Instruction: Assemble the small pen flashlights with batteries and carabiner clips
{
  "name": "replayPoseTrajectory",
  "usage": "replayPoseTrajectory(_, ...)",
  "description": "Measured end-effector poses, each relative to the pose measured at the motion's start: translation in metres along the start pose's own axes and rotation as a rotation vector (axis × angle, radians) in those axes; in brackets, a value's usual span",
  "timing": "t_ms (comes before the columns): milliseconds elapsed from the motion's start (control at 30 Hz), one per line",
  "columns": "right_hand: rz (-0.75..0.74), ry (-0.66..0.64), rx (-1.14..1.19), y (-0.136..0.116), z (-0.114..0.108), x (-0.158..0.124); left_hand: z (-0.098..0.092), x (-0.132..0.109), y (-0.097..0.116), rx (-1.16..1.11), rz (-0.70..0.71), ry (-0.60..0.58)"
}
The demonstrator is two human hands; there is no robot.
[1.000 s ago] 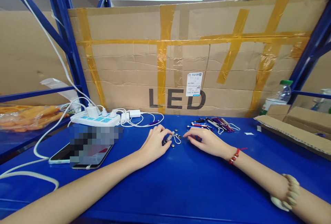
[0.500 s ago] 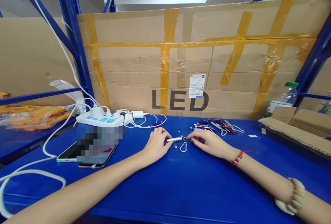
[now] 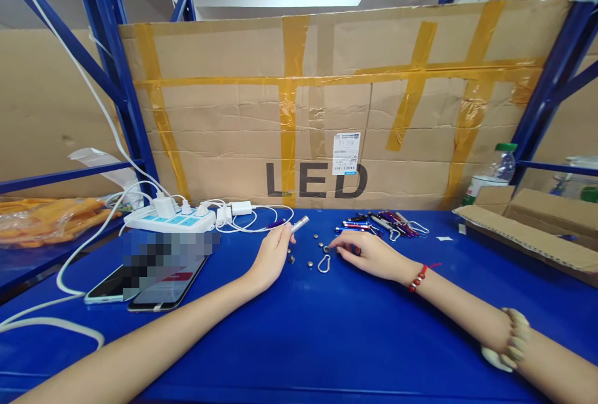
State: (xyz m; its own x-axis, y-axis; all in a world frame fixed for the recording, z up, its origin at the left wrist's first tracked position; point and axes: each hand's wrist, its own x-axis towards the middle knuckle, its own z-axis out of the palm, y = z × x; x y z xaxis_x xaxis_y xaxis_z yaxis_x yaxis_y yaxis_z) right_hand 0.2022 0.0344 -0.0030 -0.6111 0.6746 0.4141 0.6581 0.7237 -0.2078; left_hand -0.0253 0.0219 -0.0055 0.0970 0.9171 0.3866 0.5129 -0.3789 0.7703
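Observation:
My left hand (image 3: 271, 257) is closed around a slim silver metal tube (image 3: 300, 225), whose end juts up and to the right past the fingers. Just below those fingers lie some small button cells (image 3: 291, 259), partly hidden by the hand. My right hand (image 3: 367, 253) rests on the blue table with its fingers loosely bent and the thumb apart. Its index fingertip is at a small dark ring-shaped cap (image 3: 326, 249); whether they touch, I cannot tell. A silver carabiner (image 3: 324, 264) lies below the cap. Another button cell (image 3: 310, 264) sits between the hands.
Behind my right hand is a pile of coloured metal pen-like tubes (image 3: 387, 223) with carabiners. Two phones (image 3: 163, 289) and a white power strip (image 3: 170, 222) with cables occupy the left. At right are an open cardboard box (image 3: 527, 239) and a plastic bottle (image 3: 495, 170).
My left hand has tilted the silver tube upward and away from the cap. More button cells now show below that hand. The right hand stays beside the cap; the view has shifted slightly.

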Motion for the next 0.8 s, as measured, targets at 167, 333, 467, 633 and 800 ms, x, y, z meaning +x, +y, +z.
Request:
replayPoseTrajectory(167,-0.041,0.022,-0.005,-0.002,0.000,0.000,0.001,0.000,-0.003,0.013,-0.094,0.000)
replayPoseTrajectory(333,-0.154,0.061,-0.007,-0.017,-0.003,0.001,0.001,-0.002,0.000,0.075,-0.127,-0.036)
replayPoseTrajectory(467,-0.193,-0.035,-0.030,-0.033,-0.004,0.001,0.001,-0.002,0.001,0.152,-0.104,0.009)
replayPoseTrajectory(633,-0.261,-0.161,-0.013,-0.044,0.000,0.001,0.002,-0.002,-0.001,0.122,-0.105,-0.041)
replayPoseTrajectory(800,-0.198,-0.129,-0.003,-0.037,0.003,0.002,0.004,-0.003,0.001,0.058,-0.089,-0.083)
